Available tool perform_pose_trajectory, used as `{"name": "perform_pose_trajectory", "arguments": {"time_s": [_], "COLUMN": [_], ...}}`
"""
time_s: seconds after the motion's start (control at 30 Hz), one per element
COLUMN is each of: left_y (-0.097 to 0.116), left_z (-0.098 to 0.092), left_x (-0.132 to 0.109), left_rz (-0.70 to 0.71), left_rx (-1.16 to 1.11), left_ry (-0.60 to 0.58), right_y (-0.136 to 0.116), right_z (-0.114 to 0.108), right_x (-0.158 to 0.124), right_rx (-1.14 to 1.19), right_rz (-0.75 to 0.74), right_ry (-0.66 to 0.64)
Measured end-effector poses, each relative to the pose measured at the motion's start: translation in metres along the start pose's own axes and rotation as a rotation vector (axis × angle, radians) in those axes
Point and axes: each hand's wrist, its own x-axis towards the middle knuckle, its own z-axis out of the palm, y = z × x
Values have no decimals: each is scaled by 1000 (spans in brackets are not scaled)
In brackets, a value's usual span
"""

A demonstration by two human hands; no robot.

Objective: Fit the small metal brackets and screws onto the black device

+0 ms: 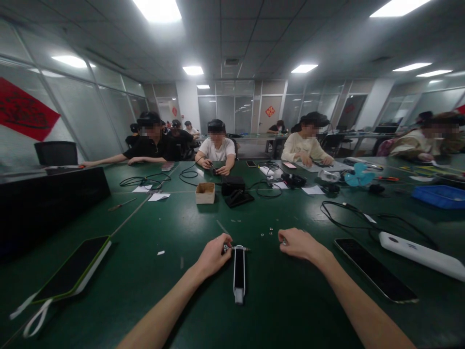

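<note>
My left hand (215, 255) is closed in a pinch on a small silvery metal piece (225, 247). Beside its fingertips lies a slim dark bar with a white frame and a grey lower end (239, 274). A thin metal rod (247, 249) crosses the bar's far end; whether the left fingers also touch it, I cannot tell. My right hand (298, 243), apart from the bar, has its fingers curled together around a small shiny metal piece (284, 241), mostly hidden. Between the hands, a little farther off, lie 3 tiny nut-like metal parts (271, 233).
A phone (374, 269) and a white power-bank-like block (421, 254) with a black cable lie right. Another phone in a green case (74, 269) lies left. Ahead are a small open box (205, 194), a black box (233, 184) and a blue tray (441, 196). Several people work across the table.
</note>
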Motion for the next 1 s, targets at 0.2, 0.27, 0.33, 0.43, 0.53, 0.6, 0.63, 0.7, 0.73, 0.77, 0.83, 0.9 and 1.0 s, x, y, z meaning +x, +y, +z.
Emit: {"name": "perform_pose_trajectory", "arguments": {"time_s": [0.2,0.27,0.33,0.43,0.53,0.6,0.63,0.7,0.73,0.77,0.83,0.9,1.0], "left_y": [1,1,1,1,1,1,1,1,1,1,0,0,0], "left_z": [1,2,2,2,3,3,3,3,3,3,3,2,2], "left_x": [0,0,0,0,0,0,0,0,0,0,-1,-1,-2], "left_rz": [-31,-29,-22,-1,8,0,-3,-6,-3,1,8,8,4], "left_rx": [33,43,48,61,76,78,77,72,71,68,62,55,54], "left_ry": [9,11,7,12,24,26,25,22,23,24,25,22,21], "right_y": [-8,-18,-31,-50,-64,-68,-69,-69,-69,-68,-68,-68,-70], "right_z": [-1,0,4,16,29,33,34,34,33,33,33,34,34], "right_x": [-1,0,0,1,2,3,3,2,2,1,1,1,1], "right_rx": [71,128,215,310,350,370,379,401,411,420,435,451,486], "right_rz": [-47,-116,-187,-254,-273,-269,-268,-267,-269,-271,-277,-285,-287], "right_ry": [9,78,139,185,187,182,176,154,141,130,114,103,85]}}
